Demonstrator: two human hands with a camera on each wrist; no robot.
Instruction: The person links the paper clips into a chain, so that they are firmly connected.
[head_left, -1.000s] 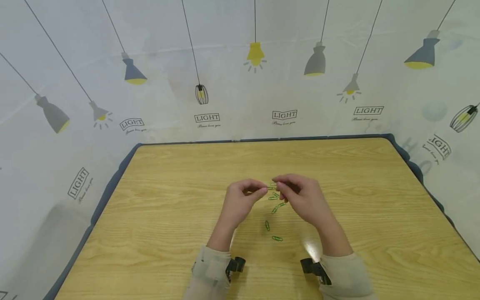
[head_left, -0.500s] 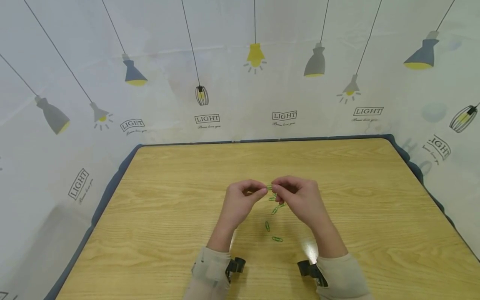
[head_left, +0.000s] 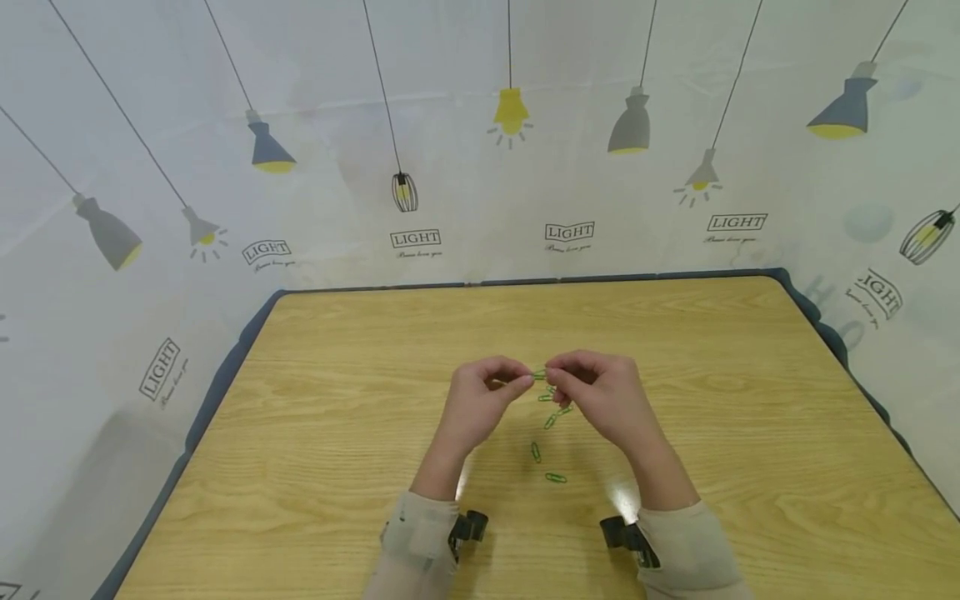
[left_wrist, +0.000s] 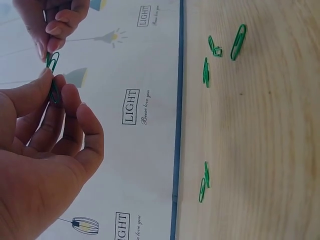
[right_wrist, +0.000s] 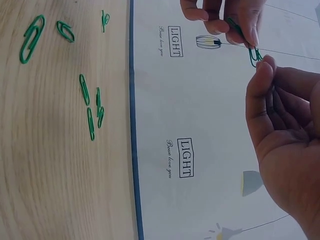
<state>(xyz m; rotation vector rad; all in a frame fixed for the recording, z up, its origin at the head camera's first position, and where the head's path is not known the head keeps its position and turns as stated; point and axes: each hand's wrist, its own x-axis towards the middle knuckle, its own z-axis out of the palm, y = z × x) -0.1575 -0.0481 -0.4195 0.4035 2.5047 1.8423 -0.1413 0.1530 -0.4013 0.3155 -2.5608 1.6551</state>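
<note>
My left hand pinches a green paper clip between thumb and fingertips, with its looped end sticking out toward the other hand. Opposite it, my right hand pinches a second green paper clip at its fingertips. The ends of the two clips overlap in the narrow gap between the hands; the fingers hide much of both. Both hands are raised above the wooden table. Below them lie several loose green paper clips, among them a near clip and another clip just beyond it.
More loose clips lie partly behind the right hand in the head view. A dark blue edge runs round the table. Behind stands a pale wall covering printed with hanging lamps. Each wrist wears a black camera mount.
One second ago the right hand sat slightly farther right; it has moved left, bringing its clip against the left hand's clip. The left hand and the loose clips have stayed nearly still.
</note>
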